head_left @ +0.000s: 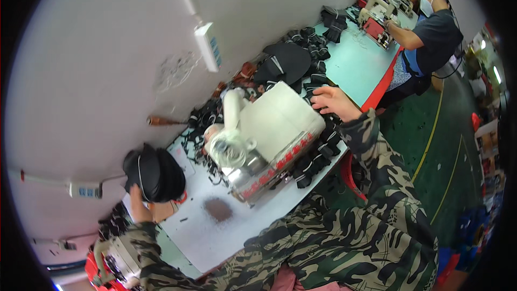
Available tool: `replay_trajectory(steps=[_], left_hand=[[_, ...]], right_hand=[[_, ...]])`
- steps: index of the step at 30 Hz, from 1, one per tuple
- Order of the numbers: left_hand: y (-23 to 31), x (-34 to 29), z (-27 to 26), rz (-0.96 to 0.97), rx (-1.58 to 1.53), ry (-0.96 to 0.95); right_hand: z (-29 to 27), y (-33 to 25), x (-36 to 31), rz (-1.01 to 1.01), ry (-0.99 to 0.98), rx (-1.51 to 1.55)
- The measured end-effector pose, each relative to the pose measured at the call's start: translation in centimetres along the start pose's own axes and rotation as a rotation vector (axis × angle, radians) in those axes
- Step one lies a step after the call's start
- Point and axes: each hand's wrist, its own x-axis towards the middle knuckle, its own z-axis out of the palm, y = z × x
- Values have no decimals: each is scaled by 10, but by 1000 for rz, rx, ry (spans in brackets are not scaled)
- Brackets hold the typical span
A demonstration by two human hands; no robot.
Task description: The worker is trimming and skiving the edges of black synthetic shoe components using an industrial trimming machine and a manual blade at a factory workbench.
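My left hand (141,208) is at the lower left side of a stack of black curved pieces (161,175), bound with a thin pale tie. Its fingers press against the stack's edge and are partly hidden there. A cream industrial sewing machine (280,116) with red marks along its front edge stands between my hands. My right hand (335,102) is raised by the machine's far right end, fingers apart and slightly bent, with nothing in them. Just beyond the machine, black bundles (318,48) and a larger black flat stack (285,64) with a pale band lie along the wall.
Dark powder or scraps (218,209) lie on the white tabletop (194,242). A wooden-handled tool (161,121) is by the wall, below a power strip (208,47). More black bundles (312,164) line the machine's front. At the upper right a masked person (431,37) works at another machine (377,24).
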Motion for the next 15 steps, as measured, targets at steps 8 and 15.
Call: replay_trajectory(steps=[8,15], left_hand=[[130,25,-63,-318,55,-168],[267,2,-77,-663,-363,-505]], right_hand=[[-100,74,219,-87,370,-336],[-84,81,313,14,383,-521]])
